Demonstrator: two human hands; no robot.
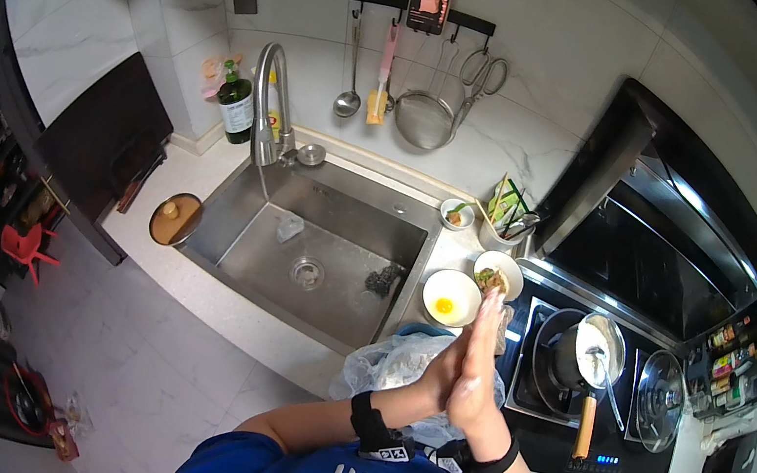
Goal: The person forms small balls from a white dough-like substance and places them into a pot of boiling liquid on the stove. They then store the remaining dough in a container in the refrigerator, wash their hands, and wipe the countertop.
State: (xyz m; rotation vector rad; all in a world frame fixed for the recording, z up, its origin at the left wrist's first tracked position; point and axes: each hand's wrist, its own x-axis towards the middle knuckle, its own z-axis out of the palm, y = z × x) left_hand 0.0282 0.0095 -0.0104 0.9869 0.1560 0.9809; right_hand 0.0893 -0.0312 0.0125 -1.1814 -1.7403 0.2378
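My left hand (447, 374) and my right hand (476, 371) are pressed palm to palm, fingers pointing away from me, with white residue on the skin. Whether anything lies between the palms is hidden. Beneath them is a clear plastic bag (379, 363) with whitish contents. Just beyond the fingertips, a white bowl (436, 286) holds a raw egg with its yolk (444, 306). Another bowl (513, 269) contains brown and green food, and a smaller bowl (448, 209) stands farther back. A saucepan (570, 360) with a wooden handle and a spoon (612, 400) in it rests on the cooktop.
Water runs from the faucet (269, 108) into the steel sink (309, 300). A glass lid (657, 407) lies on the right of the cooktop (510, 436). Utensils stand in a container (495, 238); a strainer (424, 121) hangs on the wall. The range hood (654, 228) projects at right.
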